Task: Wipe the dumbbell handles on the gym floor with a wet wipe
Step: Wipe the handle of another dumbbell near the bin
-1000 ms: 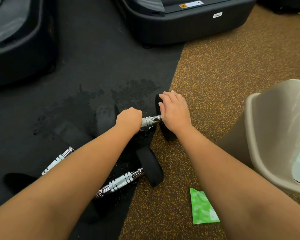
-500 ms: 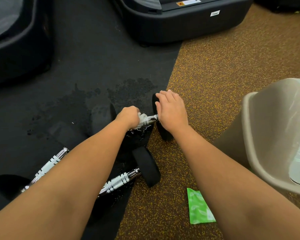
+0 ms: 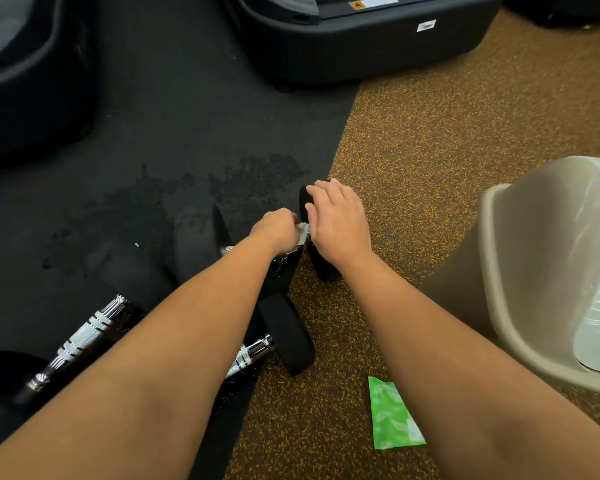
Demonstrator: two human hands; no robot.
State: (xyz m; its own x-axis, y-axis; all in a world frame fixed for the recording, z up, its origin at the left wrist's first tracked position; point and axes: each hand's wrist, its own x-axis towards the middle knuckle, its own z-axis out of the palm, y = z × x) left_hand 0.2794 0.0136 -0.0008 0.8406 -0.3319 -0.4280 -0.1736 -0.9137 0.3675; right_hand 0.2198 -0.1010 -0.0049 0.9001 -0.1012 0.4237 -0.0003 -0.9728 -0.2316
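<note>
A beige bin (image 3: 520, 271) stands at the right, a green packet (image 3: 392, 417) lies by the right forearm, and the left forearm hides part of two nearer dumbbells (image 3: 286, 336). At the mat (image 3: 187, 133) edge, the left hand (image 3: 278, 230) curls the white wet wipe (image 3: 302, 233) round the far dumbbell (image 3: 324, 268) handle. The right hand (image 3: 340, 223) rests with loose fingers on its black weight.

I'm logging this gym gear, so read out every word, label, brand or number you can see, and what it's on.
Sticker on the black machine: orange warning symbol, print too blurred to read.
Small white tag on the same machine: too small to read.
Green wipe packet on the floor: pale print, unreadable.
Dumbbells and beige bin: no text visible.
</note>
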